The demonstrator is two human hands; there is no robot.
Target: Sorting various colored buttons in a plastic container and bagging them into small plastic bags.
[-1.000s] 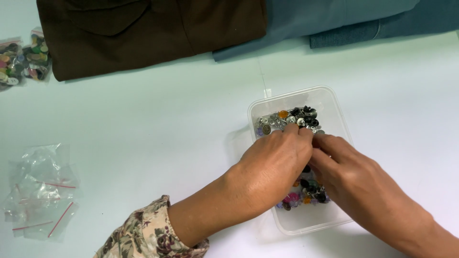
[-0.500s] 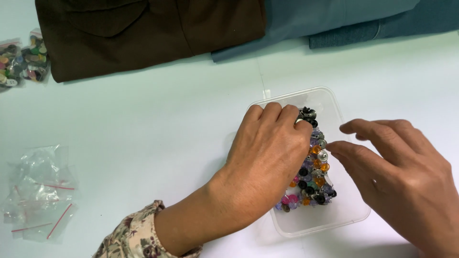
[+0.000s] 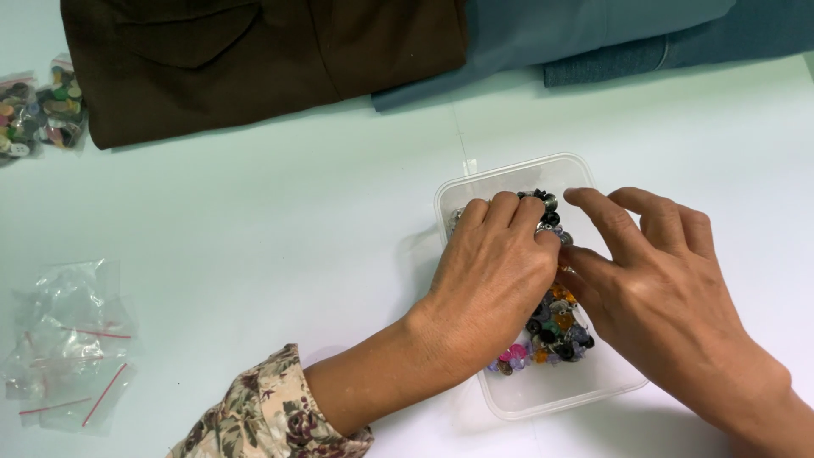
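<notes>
A clear plastic tub (image 3: 555,399) sits on the pale table and holds several mixed coloured buttons (image 3: 551,331). My left hand (image 3: 492,280) lies palm down inside the tub, fingers together over the left part of the button pile. My right hand (image 3: 661,288) hovers over the tub's right side, fingers spread, with its thumb touching the buttons beside my left fingertips. Neither hand visibly holds a button; what lies under the palms is hidden.
A dark brown garment (image 3: 254,59) and blue-grey garments (image 3: 577,34) lie folded along the far edge. Small bags of buttons (image 3: 38,114) sit at the far left. Empty clear zip bags (image 3: 72,348) lie at the near left.
My left hand has slid forward and flattened over the buttons. My right hand drew back to the right and opened its fingers, then moved in again toward the tub.
</notes>
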